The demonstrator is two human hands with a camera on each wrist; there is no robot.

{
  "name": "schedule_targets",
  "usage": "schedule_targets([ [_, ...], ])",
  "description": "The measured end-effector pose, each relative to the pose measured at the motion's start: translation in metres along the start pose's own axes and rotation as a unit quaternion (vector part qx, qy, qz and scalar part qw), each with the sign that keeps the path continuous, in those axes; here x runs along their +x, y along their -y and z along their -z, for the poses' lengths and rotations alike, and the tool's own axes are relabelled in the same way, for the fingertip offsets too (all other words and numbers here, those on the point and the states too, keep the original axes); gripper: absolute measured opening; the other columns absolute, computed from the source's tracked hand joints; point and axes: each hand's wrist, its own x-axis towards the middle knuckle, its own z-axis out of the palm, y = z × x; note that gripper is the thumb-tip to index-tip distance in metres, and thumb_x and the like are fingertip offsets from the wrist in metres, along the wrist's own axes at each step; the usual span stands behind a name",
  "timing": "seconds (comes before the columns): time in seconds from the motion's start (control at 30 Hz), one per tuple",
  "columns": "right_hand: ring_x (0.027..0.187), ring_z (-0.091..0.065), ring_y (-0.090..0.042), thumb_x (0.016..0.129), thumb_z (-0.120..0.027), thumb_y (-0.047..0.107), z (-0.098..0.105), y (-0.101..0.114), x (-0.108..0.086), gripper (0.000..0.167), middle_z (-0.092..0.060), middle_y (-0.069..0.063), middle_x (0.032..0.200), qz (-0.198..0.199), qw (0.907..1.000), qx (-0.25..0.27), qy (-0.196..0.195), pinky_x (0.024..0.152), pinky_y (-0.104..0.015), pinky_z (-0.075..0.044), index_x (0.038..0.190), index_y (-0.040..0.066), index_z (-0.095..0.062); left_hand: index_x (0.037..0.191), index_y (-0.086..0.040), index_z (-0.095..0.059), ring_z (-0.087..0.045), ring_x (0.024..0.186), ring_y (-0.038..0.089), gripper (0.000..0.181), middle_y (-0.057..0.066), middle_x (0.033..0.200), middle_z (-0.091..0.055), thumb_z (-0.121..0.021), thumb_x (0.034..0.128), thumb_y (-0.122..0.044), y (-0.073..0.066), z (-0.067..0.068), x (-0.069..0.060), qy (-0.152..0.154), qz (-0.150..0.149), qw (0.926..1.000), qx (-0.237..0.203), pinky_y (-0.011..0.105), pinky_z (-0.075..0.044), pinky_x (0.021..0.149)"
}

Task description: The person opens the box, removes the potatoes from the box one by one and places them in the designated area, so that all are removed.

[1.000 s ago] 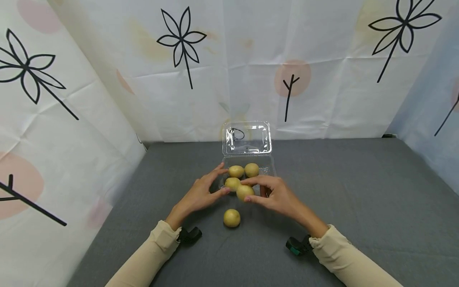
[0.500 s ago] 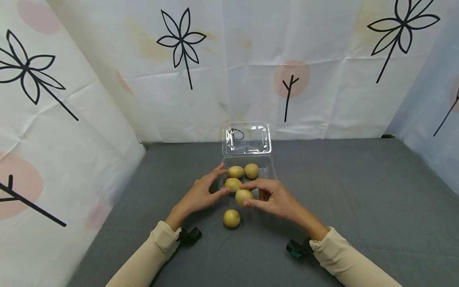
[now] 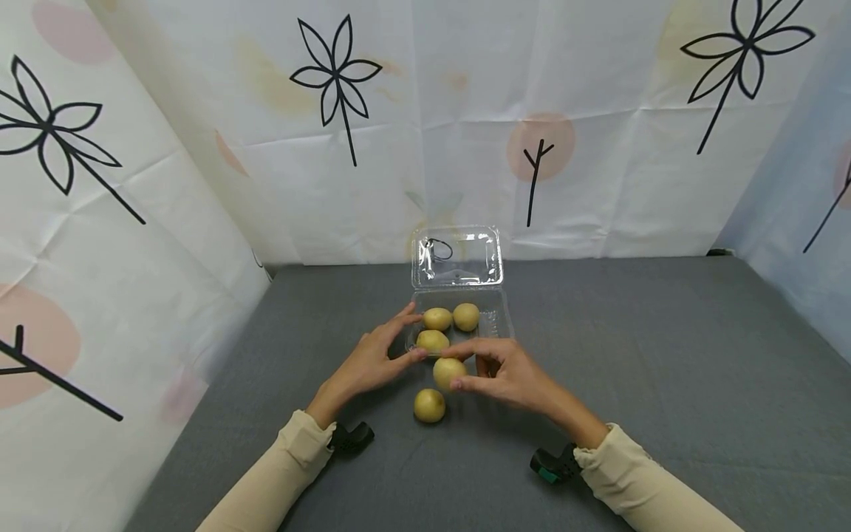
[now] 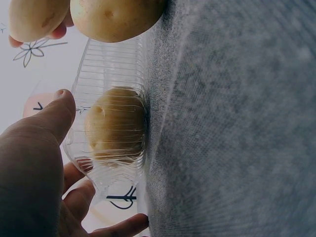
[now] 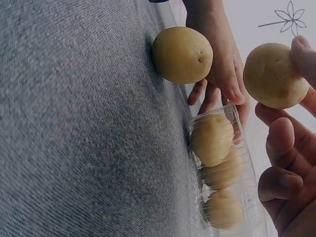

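Observation:
My right hand (image 3: 508,373) pinches a yellow potato (image 3: 449,374) between thumb and fingers, in front of a clear plastic container (image 3: 495,318). In the right wrist view, that potato (image 5: 274,75) is held off the cloth. Three potatoes lie inside the container: two at the back and one at the front left (image 3: 433,341). My left hand (image 3: 372,360) grips the container's left front corner, its thumb at the front rim and its fingers along the left side. A loose potato (image 3: 429,406) rests on the cloth nearer to me.
The container's transparent lid (image 3: 457,256) stands raised at the back. Grey cloth (image 3: 631,355) covers the table, with patterned white fabric (image 3: 465,170) hanging behind it and at the left. Each wrist wears a black device.
My right hand has brought its potato a little toward me and slightly left, from beside the container's front potato. The left hand has kept its place.

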Motion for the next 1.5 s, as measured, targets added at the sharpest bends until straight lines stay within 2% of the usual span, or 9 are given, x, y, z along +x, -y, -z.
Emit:
schedule_targets([
  [0.3, 0.052, -0.045, -0.001, 0.087, -0.081, 0.012, -0.005, -0.002, -0.003, 0.036, -0.076, -0.008, 0.111, -0.001, 0.9998, 0.008, 0.019, 0.046, -0.020, -0.041, 0.122, 0.009, -0.073, 0.156, -0.032, -0.040, -0.033, 0.153, 0.034, 0.066, -0.013, 0.170, -0.019, -0.061, 0.0980, -0.056, 0.001, -0.001, 0.001, -0.002, -0.001, 1.0000, 0.001, 0.080, -0.020, 0.112],
  [0.5, 0.053, -0.045, -0.002, 0.087, -0.081, 0.012, -0.007, -0.001, -0.005, 0.036, -0.076, -0.008, 0.110, -0.005, 0.9994, 0.019, 0.029, 0.046, -0.020, -0.041, 0.122, 0.006, -0.073, 0.156, -0.034, -0.040, -0.031, 0.154, 0.033, 0.066, -0.014, 0.170, -0.018, -0.061, 0.0980, -0.057, 0.001, -0.001, 0.000, 0.000, 0.003, 1.0000, 0.000, 0.079, -0.019, 0.113],
  [0.7, 0.055, -0.048, -0.001, 0.089, -0.079, 0.011, -0.009, 0.001, -0.008, 0.035, -0.076, -0.008, 0.108, -0.005, 0.9979, 0.034, 0.054, 0.048, -0.021, -0.044, 0.122, 0.007, -0.073, 0.156, -0.033, -0.040, -0.032, 0.153, 0.033, 0.066, -0.014, 0.170, -0.018, -0.061, 0.0978, -0.057, 0.000, 0.000, 0.000, -0.001, 0.003, 1.0000, 0.001, 0.078, -0.020, 0.113],
  [0.97, 0.054, -0.046, 0.003, 0.090, -0.079, 0.014, -0.013, 0.005, -0.015, 0.032, -0.076, -0.007, 0.098, -0.049, 0.9898, 0.074, 0.111, 0.046, -0.019, -0.041, 0.120, 0.007, -0.074, 0.156, -0.034, -0.040, -0.032, 0.153, 0.034, 0.066, -0.014, 0.170, -0.019, -0.061, 0.0977, -0.057, 0.000, 0.000, 0.000, -0.002, 0.002, 1.0000, 0.002, 0.079, -0.020, 0.113],
  [1.2, 0.053, -0.044, 0.004, 0.090, -0.079, 0.018, -0.020, 0.005, -0.017, 0.031, -0.075, -0.006, 0.089, -0.051, 0.9828, 0.079, 0.159, 0.046, -0.018, -0.041, 0.119, 0.009, -0.075, 0.156, -0.033, -0.041, -0.033, 0.153, 0.033, 0.066, -0.014, 0.170, -0.019, -0.062, 0.0978, -0.056, 0.000, 0.000, 0.000, -0.003, 0.003, 1.0000, -0.001, 0.078, -0.020, 0.114],
  [1.5, 0.053, -0.046, 0.007, 0.090, -0.079, 0.023, -0.033, 0.004, -0.020, 0.032, -0.078, -0.003, 0.099, -0.064, 0.9773, 0.075, 0.188, 0.046, -0.017, -0.042, 0.119, 0.009, -0.076, 0.156, -0.033, -0.040, -0.032, 0.153, 0.034, 0.066, -0.013, 0.170, -0.019, -0.061, 0.0978, -0.057, 0.000, 0.000, 0.000, -0.003, 0.001, 1.0000, -0.003, 0.078, -0.019, 0.114],
])
